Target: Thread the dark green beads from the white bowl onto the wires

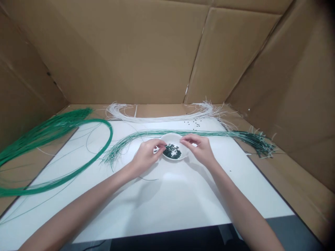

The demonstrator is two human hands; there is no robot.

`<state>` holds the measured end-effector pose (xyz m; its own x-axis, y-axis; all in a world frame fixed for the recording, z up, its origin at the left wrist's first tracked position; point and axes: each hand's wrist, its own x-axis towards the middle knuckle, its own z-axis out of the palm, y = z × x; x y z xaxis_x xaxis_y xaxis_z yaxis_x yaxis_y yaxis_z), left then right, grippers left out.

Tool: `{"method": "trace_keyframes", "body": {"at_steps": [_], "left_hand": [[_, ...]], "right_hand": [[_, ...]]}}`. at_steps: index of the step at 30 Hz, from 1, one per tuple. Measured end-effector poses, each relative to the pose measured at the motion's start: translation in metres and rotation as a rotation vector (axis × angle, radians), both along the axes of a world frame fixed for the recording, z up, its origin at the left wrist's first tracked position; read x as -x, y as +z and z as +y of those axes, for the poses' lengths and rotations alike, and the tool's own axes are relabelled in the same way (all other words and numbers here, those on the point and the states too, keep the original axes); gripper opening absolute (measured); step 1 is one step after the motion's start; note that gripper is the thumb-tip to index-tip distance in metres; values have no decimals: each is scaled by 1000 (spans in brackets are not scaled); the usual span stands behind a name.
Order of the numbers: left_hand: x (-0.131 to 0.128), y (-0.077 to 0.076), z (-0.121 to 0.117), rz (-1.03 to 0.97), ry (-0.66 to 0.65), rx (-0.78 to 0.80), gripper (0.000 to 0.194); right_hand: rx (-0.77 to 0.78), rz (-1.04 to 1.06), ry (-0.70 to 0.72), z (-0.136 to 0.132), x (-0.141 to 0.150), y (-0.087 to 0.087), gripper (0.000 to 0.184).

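Note:
A white bowl point(184, 153) holds a pile of small dark green pieces, like beads point(172, 152). My left hand point(146, 153) is at the bowl's left rim, thumb and fingers pinched together. A dark speck shows by its fingertips, too small to name. Over the right side of the rim, my right hand point(200, 147) also pinches its thumb and fingers; what lies between them is too small to make out. Just behind the bowl runs a long bundle of green strands point(146, 133), with pale ends at the left and dark ends at the right.
A bundle of white strands point(162, 119) lies at the back. On the left are a large green strand loop point(111, 134) and a thick green bundle point(52, 127). Dark bits point(195, 124) are scattered on the white tabletop point(167, 202). Cardboard walls point(131, 52) surround the table.

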<state>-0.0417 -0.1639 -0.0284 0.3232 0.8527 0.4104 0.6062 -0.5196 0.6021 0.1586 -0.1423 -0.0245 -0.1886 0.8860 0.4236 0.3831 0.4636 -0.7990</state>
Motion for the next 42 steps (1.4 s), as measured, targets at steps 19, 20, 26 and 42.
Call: {"method": "trace_keyframes", "body": {"at_steps": [19, 20, 26, 42], "left_hand": [[3, 13, 3, -62, 8, 115, 15], [4, 12, 4, -74, 31, 137, 15], [7, 13, 9, -52, 132, 256, 15], [7, 3, 12, -205, 59, 353, 22]], "right_hand": [[120, -38, 191, -4, 22, -8, 32], [138, -137, 231, 0, 23, -6, 39], [133, -837, 355, 18, 39, -1, 39], [137, -613, 178, 16, 26, -8, 18]]}}
